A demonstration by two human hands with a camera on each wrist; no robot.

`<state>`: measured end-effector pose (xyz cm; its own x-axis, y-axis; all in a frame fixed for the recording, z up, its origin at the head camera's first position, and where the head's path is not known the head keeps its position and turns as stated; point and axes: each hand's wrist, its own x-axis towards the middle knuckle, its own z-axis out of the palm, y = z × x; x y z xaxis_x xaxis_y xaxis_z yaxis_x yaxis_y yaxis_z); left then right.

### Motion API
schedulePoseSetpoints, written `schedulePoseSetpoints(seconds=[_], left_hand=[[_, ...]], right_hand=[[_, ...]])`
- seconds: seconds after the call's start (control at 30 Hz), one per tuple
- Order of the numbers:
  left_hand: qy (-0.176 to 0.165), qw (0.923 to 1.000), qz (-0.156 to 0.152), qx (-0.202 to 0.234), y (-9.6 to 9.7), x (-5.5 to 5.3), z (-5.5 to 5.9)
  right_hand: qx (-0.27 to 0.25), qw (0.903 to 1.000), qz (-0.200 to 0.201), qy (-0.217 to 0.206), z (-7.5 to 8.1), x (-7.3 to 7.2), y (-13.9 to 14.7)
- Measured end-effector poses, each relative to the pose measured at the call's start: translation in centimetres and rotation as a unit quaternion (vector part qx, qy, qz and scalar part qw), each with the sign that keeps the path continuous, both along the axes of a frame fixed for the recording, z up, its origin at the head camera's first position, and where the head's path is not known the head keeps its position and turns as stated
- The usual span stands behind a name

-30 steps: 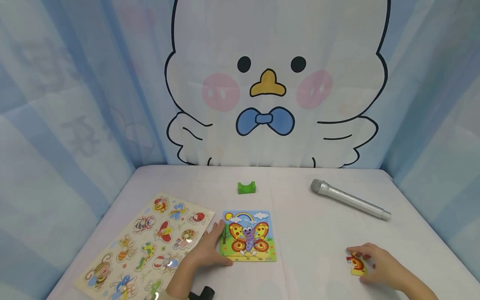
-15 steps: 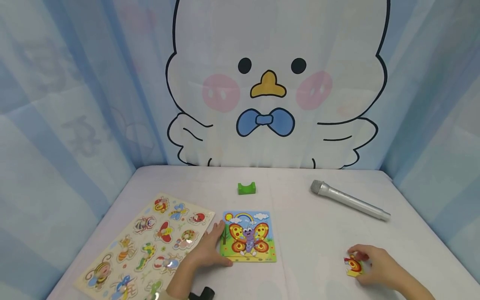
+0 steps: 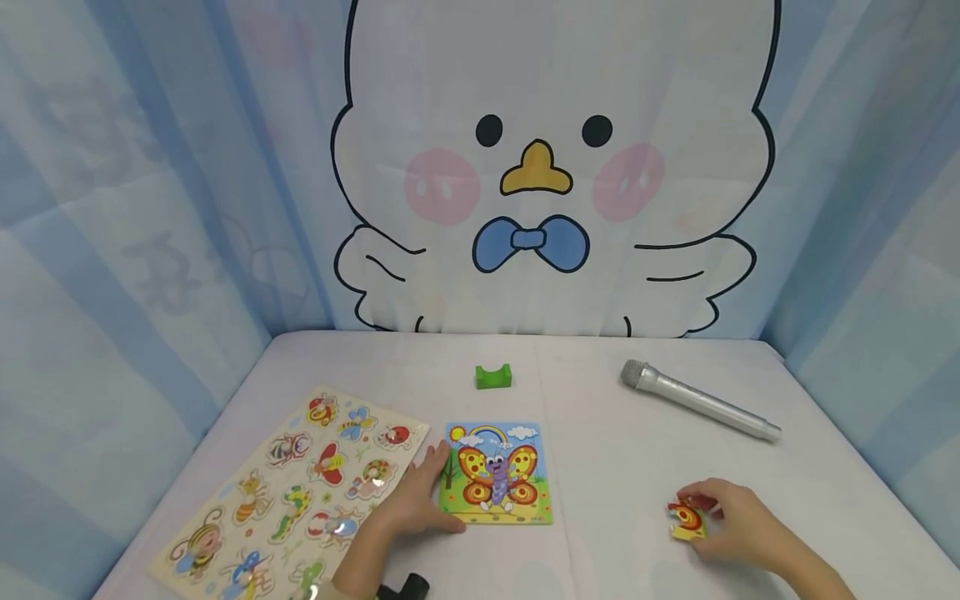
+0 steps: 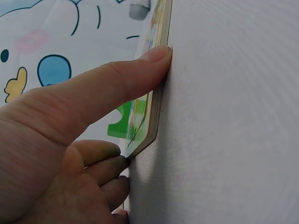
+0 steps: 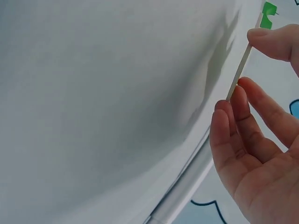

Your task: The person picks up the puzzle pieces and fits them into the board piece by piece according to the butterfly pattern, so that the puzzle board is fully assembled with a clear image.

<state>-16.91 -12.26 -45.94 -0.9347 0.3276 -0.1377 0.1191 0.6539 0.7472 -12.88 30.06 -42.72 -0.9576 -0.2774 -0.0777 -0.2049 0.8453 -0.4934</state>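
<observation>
My right hand (image 3: 738, 525) pinches a thin jigsaw puzzle piece (image 3: 687, 521), red, orange and yellow with a swirl, between thumb and fingers. In the right wrist view the puzzle piece (image 5: 239, 72) is edge-on, raised over the cloth with its shadow beside it. My left hand (image 3: 412, 502) rests at the near left corner of a square butterfly puzzle (image 3: 498, 475), fingers along its left side and thumb at its near edge. The left wrist view has the thumb (image 4: 117, 79) extended against the side of the butterfly puzzle (image 4: 152, 112), with the other fingers loosely bent at its corner.
A large board of insect pictures (image 3: 300, 483) lies left of the butterfly puzzle, partly under the left forearm. Behind sits a green notched block (image 3: 493, 377). A silver microphone (image 3: 701, 400) lies at the back right. A black object (image 3: 405, 587) shows at the front edge.
My right hand has moved left, and slightly away from me, carrying the puzzle piece and turning it a little. The left hand and butterfly puzzle have stayed in place.
</observation>
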Motion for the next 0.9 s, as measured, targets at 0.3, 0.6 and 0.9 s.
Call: schedulePoseSetpoints(seconds=[0.3, 0.6, 0.9], left_hand=[[0.005, 1.0000, -0.006, 0.004, -0.1, 0.0, -0.1], [0.007, 0.9999, -0.009, 0.005, -0.1, 0.1, -0.1], [0.008, 0.9999, -0.008, 0.002, -0.1, 0.0, -0.2]], right_hand=[[-0.041, 0.9985, 0.035, 0.008, 0.3, -0.7, -2.0], [-0.063, 0.9949, 0.074, 0.027, 0.7, -1.6, -4.4], [-0.068, 0.9920, 0.105, 0.020, 0.8, -2.9, -8.0]])
